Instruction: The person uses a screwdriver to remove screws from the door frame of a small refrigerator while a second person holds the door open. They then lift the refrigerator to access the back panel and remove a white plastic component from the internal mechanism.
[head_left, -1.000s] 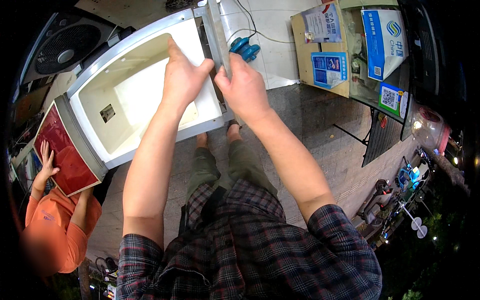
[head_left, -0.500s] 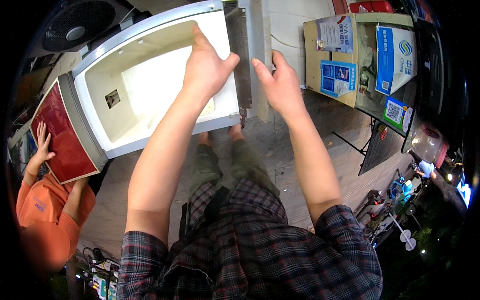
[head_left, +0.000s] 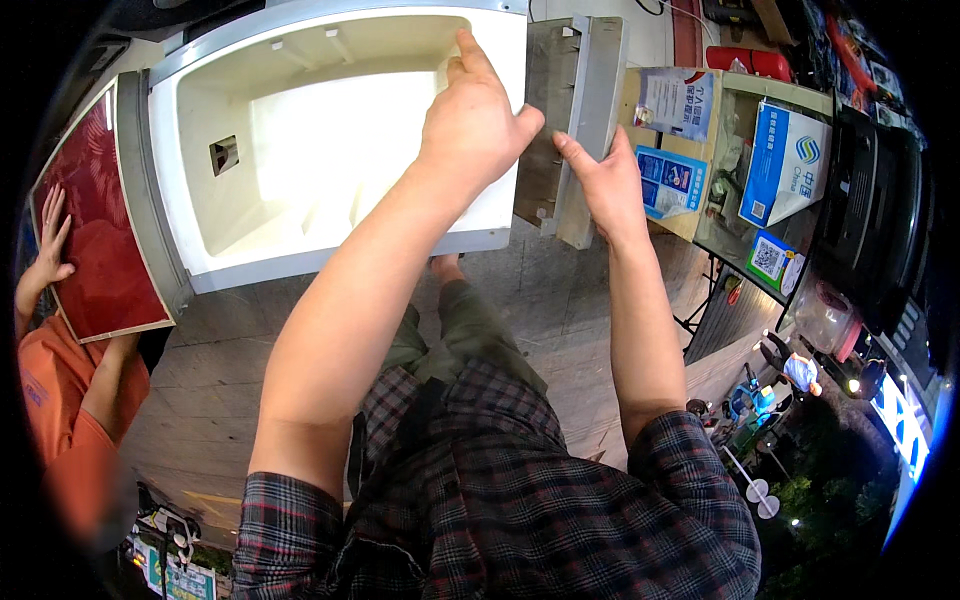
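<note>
Open white-lined cabinet (head_left: 230, 200), beneath and left of the left hand (head_left: 470, 125), whose thumb and forefinger are spread. Grey metal end rail (head_left: 598, 85), adjoining right; right hand (head_left: 612, 190) at it, grip unclear. Red panel (head_left: 105, 225), left end, under a co-worker's hand (head_left: 50, 240). Glass display case (head_left: 728, 170), beyond the right hand.

Right of frame, I see print on a tan panel's (head_left: 676, 224) pale notice (head_left: 673, 103) and blue leaflet (head_left: 668, 183), a glass case's (head_left: 765, 90) blue-and-white sheet (head_left: 783, 165), and a square-coded card (head_left: 770, 257).
</note>
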